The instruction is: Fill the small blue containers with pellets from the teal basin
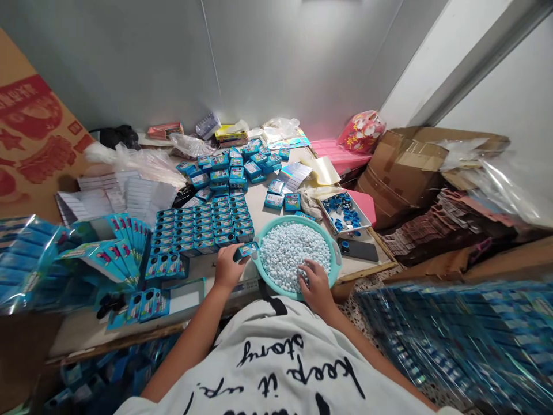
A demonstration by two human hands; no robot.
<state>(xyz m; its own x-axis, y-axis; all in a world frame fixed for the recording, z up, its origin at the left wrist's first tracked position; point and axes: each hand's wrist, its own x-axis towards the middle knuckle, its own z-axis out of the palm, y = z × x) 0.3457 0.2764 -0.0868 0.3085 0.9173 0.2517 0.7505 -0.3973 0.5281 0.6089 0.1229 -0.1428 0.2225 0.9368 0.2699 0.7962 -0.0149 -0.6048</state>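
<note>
Filling step — left hand fingers clamped on small blue box at basin rim, frame centre; right hand fingers spread in pale beads — next calls for pinching a few

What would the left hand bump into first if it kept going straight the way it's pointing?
Probably the rows of small blue boxes just beyond it. The left hand, holding a small blue box, points up the table toward them, though depth is hard to judge.
</note>
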